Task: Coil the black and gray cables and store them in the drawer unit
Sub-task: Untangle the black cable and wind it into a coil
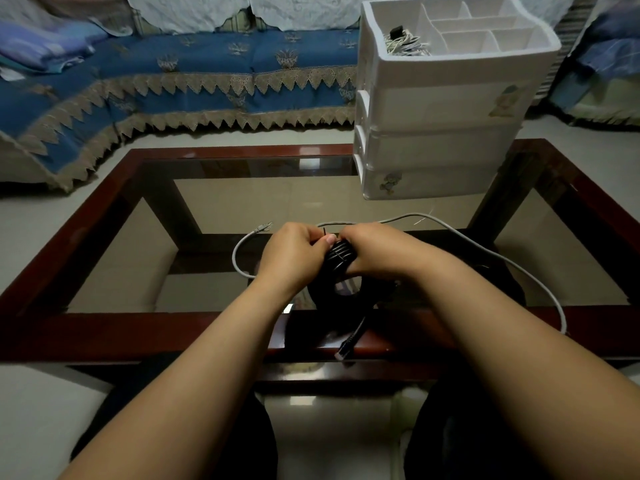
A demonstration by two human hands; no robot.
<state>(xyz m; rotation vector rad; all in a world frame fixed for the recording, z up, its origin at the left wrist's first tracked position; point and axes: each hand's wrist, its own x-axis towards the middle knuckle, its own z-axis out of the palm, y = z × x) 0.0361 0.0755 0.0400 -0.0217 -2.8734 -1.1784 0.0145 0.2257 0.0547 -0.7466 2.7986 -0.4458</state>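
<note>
A black cable (pixel 341 258) is wound into a thick coil above the middle of the glass table, and both hands grip its top. My left hand (pixel 294 252) holds the coil's left side; my right hand (pixel 375 251) holds the right side, fingers pinching something thin at the top. The black cable's plug end (pixel 343 351) hangs down over the table's near edge. A gray cable (pixel 485 252) lies loose on the glass, running from its plug (pixel 263 227) behind my hands to the right edge. The white drawer unit (pixel 440 109) stands at the back right, drawers shut.
The unit's open top tray (pixel 391 19) holds a coiled whitish cable (pixel 403 41) with a dark plug. The glass table has a dark red wooden frame (pixel 104 337). A sofa with a blue patterned cover (pixel 173 81) stands behind it. My knees are below the near edge.
</note>
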